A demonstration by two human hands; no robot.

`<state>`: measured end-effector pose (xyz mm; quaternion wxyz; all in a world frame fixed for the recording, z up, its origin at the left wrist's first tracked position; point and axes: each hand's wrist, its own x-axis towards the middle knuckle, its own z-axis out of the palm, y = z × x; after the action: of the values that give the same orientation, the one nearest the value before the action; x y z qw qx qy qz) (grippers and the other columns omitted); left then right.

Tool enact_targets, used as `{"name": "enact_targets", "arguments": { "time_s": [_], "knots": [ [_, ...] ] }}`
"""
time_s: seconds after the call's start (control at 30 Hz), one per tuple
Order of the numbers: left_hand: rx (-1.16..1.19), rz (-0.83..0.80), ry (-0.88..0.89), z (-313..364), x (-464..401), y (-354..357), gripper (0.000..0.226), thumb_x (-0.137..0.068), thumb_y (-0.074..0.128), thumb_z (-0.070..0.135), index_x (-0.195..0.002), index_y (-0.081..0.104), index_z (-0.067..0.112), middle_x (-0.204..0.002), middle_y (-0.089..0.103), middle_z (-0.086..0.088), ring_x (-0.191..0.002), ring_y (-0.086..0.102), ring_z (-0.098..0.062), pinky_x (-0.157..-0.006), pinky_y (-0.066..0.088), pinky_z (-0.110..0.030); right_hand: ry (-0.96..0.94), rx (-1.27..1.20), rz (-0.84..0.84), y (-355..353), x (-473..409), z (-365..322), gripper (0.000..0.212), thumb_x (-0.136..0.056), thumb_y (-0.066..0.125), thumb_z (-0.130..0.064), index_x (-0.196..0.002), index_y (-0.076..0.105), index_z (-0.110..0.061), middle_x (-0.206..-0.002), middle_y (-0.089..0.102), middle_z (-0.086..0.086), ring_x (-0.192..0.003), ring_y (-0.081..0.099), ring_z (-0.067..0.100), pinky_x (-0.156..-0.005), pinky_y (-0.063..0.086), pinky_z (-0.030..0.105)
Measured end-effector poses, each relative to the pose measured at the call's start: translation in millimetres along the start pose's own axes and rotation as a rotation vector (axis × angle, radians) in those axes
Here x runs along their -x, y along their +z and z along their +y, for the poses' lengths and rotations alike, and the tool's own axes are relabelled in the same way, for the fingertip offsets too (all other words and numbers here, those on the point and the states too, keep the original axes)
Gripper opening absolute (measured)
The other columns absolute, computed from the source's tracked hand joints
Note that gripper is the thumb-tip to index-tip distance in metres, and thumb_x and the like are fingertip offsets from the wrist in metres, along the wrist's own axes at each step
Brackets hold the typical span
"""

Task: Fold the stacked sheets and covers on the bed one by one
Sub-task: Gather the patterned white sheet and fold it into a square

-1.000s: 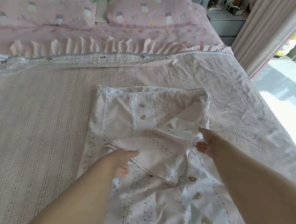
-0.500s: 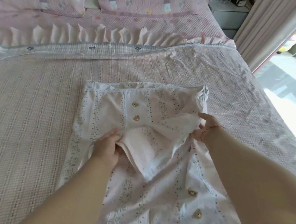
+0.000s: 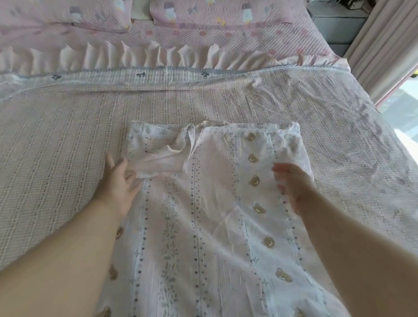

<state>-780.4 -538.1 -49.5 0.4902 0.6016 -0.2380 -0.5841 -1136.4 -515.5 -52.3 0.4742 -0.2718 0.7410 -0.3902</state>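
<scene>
**Flattening the printed cover before the next fold**

While the white printed cover (image 3: 210, 236) lies in a long strip down the middle of the bed (image 3: 47, 167), both hands rest at its far end, open and gripping nothing. The left hand (image 3: 117, 187) sits at the cover's left edge with fingers spread, just below a loose flap (image 3: 161, 158) that has turned back at the far left corner. The right hand (image 3: 295, 185) lies flat on the right side, beside the row of bear prints (image 3: 254, 181); its fingers are blurred, so whether they press or only hover is hard to say.

The step in hand looks like smoothing. To do it well, the flap should be turned out and laid flush with the far edge first, since any bunching there would get locked into later folds. Then both palms should sweep outward from the centre, pushing creases to the edges rather than toward each other, so the strip stays square before it is doubled over.
</scene>
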Motion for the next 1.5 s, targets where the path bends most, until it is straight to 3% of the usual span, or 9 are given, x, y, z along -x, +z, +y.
{"name": "enact_targets", "arguments": {
  "time_s": [0.17,0.37,0.47,0.57,0.67,0.9,1.07,1.27,1.5],
  "knots": [
    [-1.018,-0.263,0.096,-53,31,-29,0.058,-0.102,0.043,0.031,-0.153,0.017,0.039,-0.159,0.02,0.009,-0.145,0.023,-0.015,-0.116,0.024,-0.039,-0.084,0.688,0.053,-17,14,45,0.036,-0.091,0.053,-0.018,-0.127,0.059,-0.022,-0.133,0.052,0.005,-0.122,0.047,0.029,-0.103,0.037,0.033],
    [-1.605,-0.493,0.136,-50,12,-19,0.048,-0.101,0.044,0.028,-0.148,0.036,0.026,-0.16,0.017,0.005,-0.148,0.012,-0.018,-0.12,0.015,-0.034,-0.23,0.971,-0.061,-19,18,57,0.03,-0.089,0.054,-0.023,-0.117,0.062,-0.028,-0.137,0.05,-0.005,-0.129,0.043,0.021,-0.111,0.03,0.037],
    [-1.609,-0.444,0.203,-45,-11,1,0.03,-0.095,0.046,0.031,-0.124,0.053,0.029,-0.148,0.038,0.001,-0.138,0.031,-0.025,-0.112,0.031,-0.04,-0.292,0.937,0.011,-16,20,61,0.024,-0.089,0.053,-0.023,-0.11,0.065,-0.024,-0.126,0.056,-0.001,-0.119,0.05,0.021,-0.103,0.037,0.032],
    [-1.676,-0.313,0.25,-35,-34,22,0.062,-0.096,0.043,0.039,-0.152,0.027,0.017,-0.159,0.019,-0.012,-0.146,0.016,-0.031,-0.12,0.017,-0.042,-0.3,0.932,0.024,-15,15,69,0.022,-0.089,0.054,-0.022,-0.107,0.066,-0.022,-0.122,0.056,-0.001,-0.115,0.05,0.02,-0.1,0.037,0.031],
    [-1.618,-0.108,0.367,1,-54,37,0.076,-0.098,0.041,0.044,-0.155,0.007,0.008,-0.162,-0.003,-0.014,-0.149,-0.003,-0.029,-0.122,0.004,-0.04,-0.302,0.925,0.043,-15,11,74,0.023,-0.09,0.053,-0.022,-0.109,0.065,-0.024,-0.124,0.056,-0.003,-0.117,0.049,0.019,-0.1,0.037,0.03],
    [-1.199,-0.29,0.274,-4,-23,15,0.066,-0.101,0.035,0.047,-0.155,0.002,0.032,-0.163,0.003,0.005,-0.15,0.007,-0.018,-0.121,0.012,-0.043,-0.304,0.921,-0.03,9,29,73,0.041,-0.091,0.049,-0.034,-0.132,0.052,-0.027,-0.14,0.046,-0.007,-0.13,0.042,0.021,-0.108,0.032,0.033],
    [-1.442,-0.316,0.142,-69,16,-31,0.063,-0.102,0.029,0.046,-0.156,0.007,0.024,-0.163,0.005,0.003,-0.15,0.001,-0.017,-0.122,0.004,-0.038,-0.389,1.089,-0.248,29,51,84,0.048,-0.095,0.041,-0.045,-0.142,0.039,-0.034,-0.151,0.031,-0.015,-0.142,0.024,0.01,-0.118,0.017,0.036],
    [-1.576,-0.167,0.177,-94,51,-79,0.061,-0.103,0.031,0.041,-0.156,0.012,0.017,-0.163,0.006,-0.001,-0.15,0.001,-0.019,-0.122,0.002,-0.035,-0.223,1.14,-0.148,-13,58,89,0.053,-0.095,0.041,-0.043,-0.146,0.032,-0.031,-0.155,0.026,-0.008,-0.144,0.017,0.016,-0.119,0.013,0.037],
    [-1.412,0.215,-0.108,-90,100,-106,0.071,-0.08,0.067,0.045,-0.131,0.044,0.001,-0.125,0.052,-0.024,-0.114,0.05,-0.042,-0.095,0.045,-0.046,0.133,1.012,0.255,-79,86,110,0.078,-0.084,0.051,-0.055,-0.142,0.028,-0.009,-0.141,0.034,0.012,-0.132,0.033,0.031,-0.108,0.032,0.045]
  ]
}}
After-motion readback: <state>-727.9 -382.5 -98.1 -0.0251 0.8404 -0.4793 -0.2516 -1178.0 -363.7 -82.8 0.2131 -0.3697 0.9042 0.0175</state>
